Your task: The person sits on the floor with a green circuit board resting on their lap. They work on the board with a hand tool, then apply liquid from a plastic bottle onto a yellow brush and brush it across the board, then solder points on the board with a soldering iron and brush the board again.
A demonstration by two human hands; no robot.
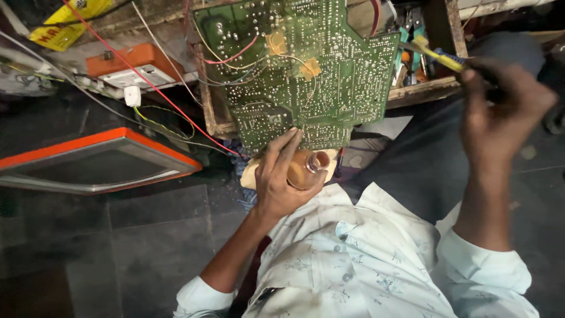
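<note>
My left hand grips a small open brown glass bottle, tilted, just below the lower edge of a large green circuit board. The board shows its solder side, with thin wires and two yellowish tape patches on it. My right hand is raised at the right, closed on a slim tool with a yellow and blue handle whose tip points toward the board's right edge. A pale cloth lies under the bottle.
An orange-framed old screen housing lies at the left on the dark floor. An orange and white box with red, white and yellow wires sits behind it. A wooden shelf with tools stands behind the board.
</note>
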